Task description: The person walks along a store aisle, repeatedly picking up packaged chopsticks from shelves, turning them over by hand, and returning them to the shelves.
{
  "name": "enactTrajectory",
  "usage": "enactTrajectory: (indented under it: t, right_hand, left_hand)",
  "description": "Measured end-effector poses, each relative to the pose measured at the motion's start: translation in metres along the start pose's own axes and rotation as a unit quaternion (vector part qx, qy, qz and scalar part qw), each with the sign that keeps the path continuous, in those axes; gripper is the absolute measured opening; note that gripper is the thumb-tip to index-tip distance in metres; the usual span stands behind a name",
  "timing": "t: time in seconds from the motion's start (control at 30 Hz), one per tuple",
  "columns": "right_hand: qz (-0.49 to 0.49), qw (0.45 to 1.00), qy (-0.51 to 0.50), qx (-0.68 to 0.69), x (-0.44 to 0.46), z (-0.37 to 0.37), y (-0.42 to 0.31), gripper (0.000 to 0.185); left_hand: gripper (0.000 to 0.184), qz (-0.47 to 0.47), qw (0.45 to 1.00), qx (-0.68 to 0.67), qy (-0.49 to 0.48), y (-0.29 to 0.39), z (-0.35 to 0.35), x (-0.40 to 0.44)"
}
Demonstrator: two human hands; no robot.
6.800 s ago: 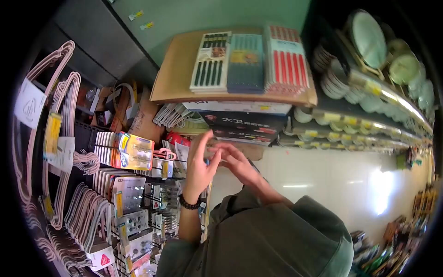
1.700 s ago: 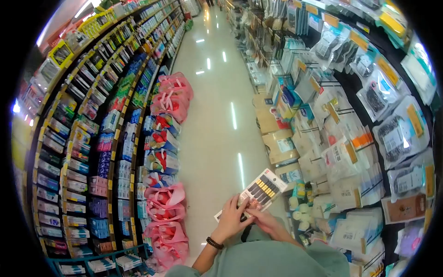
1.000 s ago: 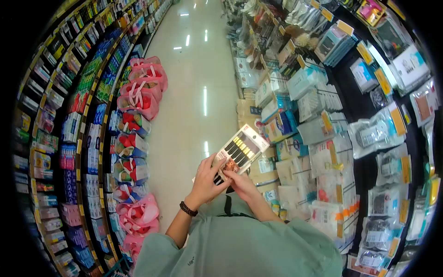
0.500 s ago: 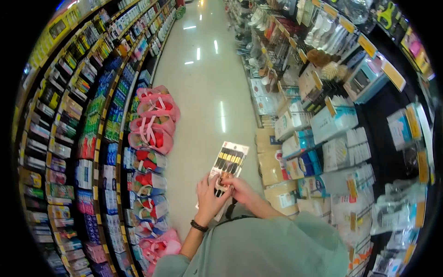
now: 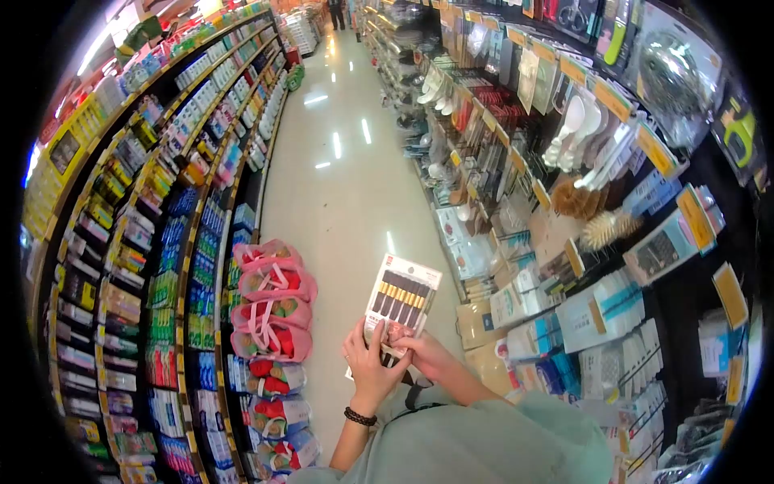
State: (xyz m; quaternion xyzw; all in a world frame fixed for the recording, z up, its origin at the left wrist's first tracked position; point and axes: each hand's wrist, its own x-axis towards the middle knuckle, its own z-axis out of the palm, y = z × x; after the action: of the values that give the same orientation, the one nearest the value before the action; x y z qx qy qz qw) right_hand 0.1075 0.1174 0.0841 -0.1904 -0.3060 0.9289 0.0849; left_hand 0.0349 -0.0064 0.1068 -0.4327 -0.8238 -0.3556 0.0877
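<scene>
A white flat package with a row of dark sticks with gold bands is held in front of the body, tilted slightly to the right. My left hand, with a dark beaded bracelet at the wrist, grips its lower left part, fingers lying over the front. On the lower right side my right hand holds the same package, thumb on its front. The two hands are close together and hide the lower part of the package.
Shelves of boxed goods and bottles line the left side, with pink bags on the floor beside them. Hanging kitchen utensils and packets fill the right rack. The aisle floor runs between; a person stands far off.
The view has moved forward along the aisle and tilted up, after earlier showing a different shelf area. The hands keep hold of the package, now more upright than a second ago.
</scene>
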Motion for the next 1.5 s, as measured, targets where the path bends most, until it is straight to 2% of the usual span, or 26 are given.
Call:
enactTrajectory:
  t: [0.17,0.4,0.5,0.57,0.67,0.77,0.9,1.13,1.3,1.33,1.43,1.5]
  right_hand:
    - [0.004,0.997,0.075,-0.021,0.070,-0.038,-0.037,0.036]
    - [0.019,0.997,0.057,0.044,0.209,-0.051,-0.131,0.041]
    - [-0.024,0.999,0.042,-0.011,0.280,-0.052,-0.169,0.041]
    - [-0.020,0.997,0.055,-0.047,0.312,-0.021,-0.206,0.041]
    - [-0.006,0.989,0.099,-0.113,0.358,-0.010,-0.231,0.042]
    - [-0.011,0.992,0.103,-0.070,0.391,-0.012,-0.244,0.042]
    - [0.028,0.989,0.141,-0.038,0.436,-0.032,-0.259,0.042]
    - [0.003,0.996,0.084,0.001,0.551,-0.078,-0.307,0.036]
    - [-0.024,0.999,0.021,-0.006,0.643,-0.094,-0.384,0.034]
    - [-0.037,0.999,0.035,-0.015,0.659,-0.090,-0.404,0.030]
    - [-0.063,0.998,-0.003,0.002,0.707,-0.118,-0.444,0.036]
    - [-0.095,0.995,-0.014,0.026,0.726,-0.126,-0.470,0.038]
  left_hand:
    - [0.075,0.005,0.994,-0.048,-0.094,-0.041,0.057,0.077]
    - [0.073,0.080,0.994,-0.075,-0.031,-0.095,0.110,0.237]
    - [0.076,0.086,0.991,-0.101,0.011,-0.121,0.122,0.308]
    - [0.077,0.075,0.990,-0.119,0.024,-0.140,0.131,0.347]
    - [0.077,0.059,0.988,-0.140,0.017,-0.167,0.147,0.395]
    - [0.077,0.058,0.992,-0.111,-0.012,-0.180,0.156,0.428]
    - [0.077,0.055,0.993,-0.103,-0.035,-0.196,0.182,0.465]
    - [0.076,0.049,0.993,-0.082,-0.067,-0.233,0.240,0.564]
    - [0.075,0.063,0.995,-0.043,-0.063,-0.245,0.285,0.671]
    - [0.075,0.061,0.995,-0.031,-0.070,-0.246,0.293,0.695]
    - [0.076,0.051,0.993,-0.071,-0.084,-0.247,0.320,0.761]
    - [0.074,0.079,0.992,-0.077,-0.056,-0.239,0.334,0.801]
